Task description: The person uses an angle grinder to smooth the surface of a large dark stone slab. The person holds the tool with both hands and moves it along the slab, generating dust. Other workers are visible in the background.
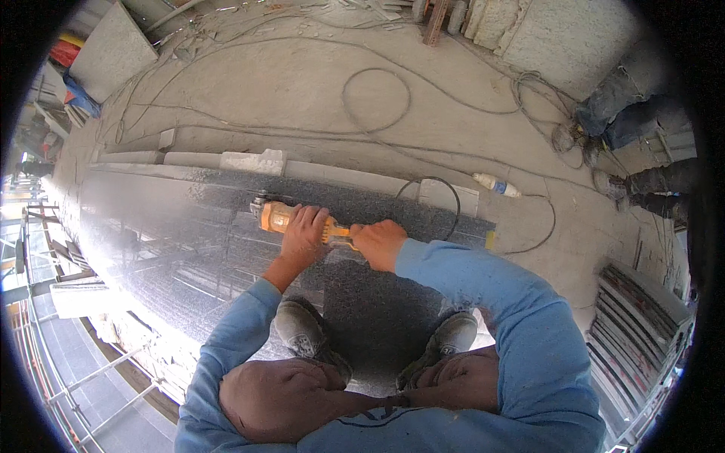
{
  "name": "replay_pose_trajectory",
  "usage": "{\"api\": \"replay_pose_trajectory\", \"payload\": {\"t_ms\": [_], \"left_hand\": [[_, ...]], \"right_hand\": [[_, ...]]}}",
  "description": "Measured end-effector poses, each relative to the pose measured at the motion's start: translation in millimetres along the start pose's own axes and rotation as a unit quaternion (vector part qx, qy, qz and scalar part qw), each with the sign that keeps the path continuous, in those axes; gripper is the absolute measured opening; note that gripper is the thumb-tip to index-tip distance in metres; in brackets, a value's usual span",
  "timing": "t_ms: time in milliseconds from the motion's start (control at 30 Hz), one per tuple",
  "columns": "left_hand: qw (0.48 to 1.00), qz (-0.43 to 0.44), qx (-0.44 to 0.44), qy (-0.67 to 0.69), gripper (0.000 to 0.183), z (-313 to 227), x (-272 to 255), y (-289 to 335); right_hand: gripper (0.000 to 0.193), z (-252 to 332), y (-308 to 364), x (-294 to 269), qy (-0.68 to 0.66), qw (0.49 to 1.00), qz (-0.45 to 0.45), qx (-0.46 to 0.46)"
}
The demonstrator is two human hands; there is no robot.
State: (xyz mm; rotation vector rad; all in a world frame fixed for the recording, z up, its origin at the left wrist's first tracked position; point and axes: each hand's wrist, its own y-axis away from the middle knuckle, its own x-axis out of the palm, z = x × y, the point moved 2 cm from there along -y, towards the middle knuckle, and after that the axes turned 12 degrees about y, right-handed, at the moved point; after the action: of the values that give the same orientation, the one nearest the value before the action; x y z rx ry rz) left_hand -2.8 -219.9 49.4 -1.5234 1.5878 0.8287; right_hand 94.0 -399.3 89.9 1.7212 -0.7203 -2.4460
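Note:
An orange angle grinder (276,217) lies across the middle, its metal head pointing left, close over a dark, shiny stone slab (211,249). My left hand (305,231) is wrapped round the grinder's body just behind the head. Around its rear handle my right hand (379,243) is closed. A black cord (458,204) loops away behind my right hand. The disc is mostly hidden under the head, and I cannot tell whether it touches the stone. Both my boots (300,329) rest on the slab, below the grinder.
Pale stone strips (325,174) line the slab's far edge. A white and blue cable connector (496,185) lies beyond it, with long cables (376,69) coiled across the dusty floor. Stacked slabs (634,332) stand at right. Another person's legs (642,113) show at far right.

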Motion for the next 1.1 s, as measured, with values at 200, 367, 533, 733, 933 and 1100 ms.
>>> {"api": "replay_pose_trajectory", "payload": {"t_ms": [200,367,533,733,933,1100], "left_hand": [[0.999,-0.023,0.023,0.018,0.080,-22.0,17.7,-7.3],[0.999,-0.022,0.023,0.030,0.081,-39.2,17.8,-13.1],[0.999,-0.019,0.023,0.030,0.078,-38.2,16.5,-12.6],[0.999,-0.026,0.020,0.023,0.071,-27.8,16.3,-9.6],[1.000,-0.020,0.015,-0.008,0.060,-14.2,11.4,-7.7],[1.000,-0.018,0.006,-0.002,0.062,-4.1,5.3,-6.2]], "right_hand": [[0.037,-12.8,32.0,-4.2,-0.017,0.999,0.030,0.012],[0.035,-16.3,49.5,-11.5,0.000,1.000,0.012,0.013],[0.034,-16.1,47.2,-8.8,0.000,1.000,0.014,0.018],[0.033,-12.6,36.1,-7.4,-0.005,1.000,0.008,0.014],[0.034,-12.6,15.8,6.8,-0.001,1.000,0.003,0.004],[0.036,-10.2,2.2,8.8,-0.010,1.000,-0.022,-0.010]]}}
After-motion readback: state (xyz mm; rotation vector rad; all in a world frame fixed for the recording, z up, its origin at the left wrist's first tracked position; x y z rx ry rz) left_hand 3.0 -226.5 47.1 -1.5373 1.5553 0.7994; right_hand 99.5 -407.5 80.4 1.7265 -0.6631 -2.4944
